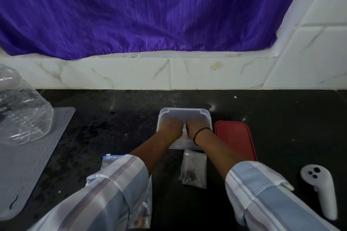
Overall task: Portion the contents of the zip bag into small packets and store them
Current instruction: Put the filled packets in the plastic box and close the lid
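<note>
Left hand: I see my left hand (171, 127) inside the clear plastic box (185, 113), knuckles up and fingers curled down; whether they pinch anything I cannot tell.
Right hand: my right hand (196, 127) sits just beside the left one in the same box, fingers also curled under, with a thin black band (201, 133) round the wrist; its grip is hidden from me too.
Between the hands: a small white strip (184, 130) shows in the gap where the two hands nearly meet; I cannot say what it is.
Box: it stands open near the middle of the counter (281, 118), closer to the back edge than the front.
Lid: a red lid (236, 140) lies flat on the counter, touching the box's right side.
Small packet: a clear packet (193, 170) with dark bits at its bottom lies just in front of the box, between my forearms.
Zip bag: the zip bag (112, 161) with its blue seal strip lies toward the front edge, mostly under my left sleeve (105, 193).
Left edge: a grey ridged mat (28, 165) carries a crumpled clear plastic bag (22, 114).
Right front: a white handheld controller (319, 189) rests near the front right corner.
Behind: white tiles (122, 73) and a purple curtain (150, 9) rise past the back edge.
</note>
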